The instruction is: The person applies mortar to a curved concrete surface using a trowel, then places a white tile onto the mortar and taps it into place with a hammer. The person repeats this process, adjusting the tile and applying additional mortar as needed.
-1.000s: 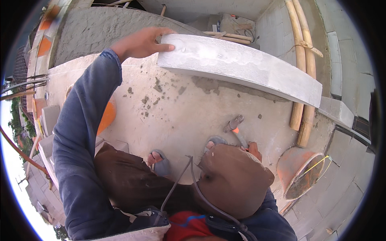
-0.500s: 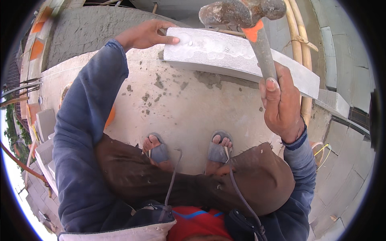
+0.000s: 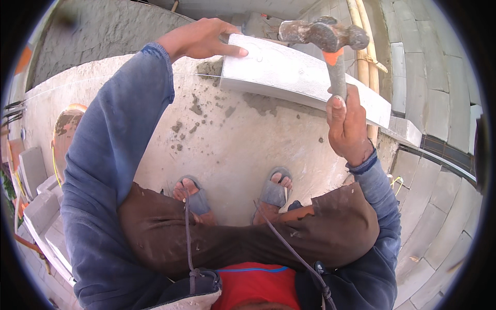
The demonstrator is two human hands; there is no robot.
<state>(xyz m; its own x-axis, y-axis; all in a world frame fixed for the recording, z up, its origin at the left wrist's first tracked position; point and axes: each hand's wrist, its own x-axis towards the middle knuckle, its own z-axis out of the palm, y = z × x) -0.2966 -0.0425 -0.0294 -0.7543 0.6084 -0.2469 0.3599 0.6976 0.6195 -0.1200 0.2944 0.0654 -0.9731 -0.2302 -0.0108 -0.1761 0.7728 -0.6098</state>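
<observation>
A long pale block point(image 3: 281, 64) lies across the top of the view, its upper face pitted with round dents. My left hand point(image 3: 204, 40) grips its left end, thumb on the upper face and the other fingers hidden behind the far side. Closed around the handle of a hammer point(image 3: 337, 75), my right hand point(image 3: 349, 126) is above the block's right part. The worn metal head is up, with an orange patch just below it. Whether the hammer touches the block I cannot tell.
Grey mortar point(image 3: 108, 39) spreads at the far left. A thin taut string point(image 3: 103, 77) runs to the block. Bamboo poles point(image 3: 370, 46) stand beyond its right part. Another block point(image 3: 404, 130) adjoins its right end. Mortar crumbs point(image 3: 196, 106) dot the floor; stacked blocks point(image 3: 41, 209) are at left.
The hammer and my right hand look smaller, farther down from the camera and nearer the block. My left hand keeps its hold on the block's end. The whole view has shifted slightly.
</observation>
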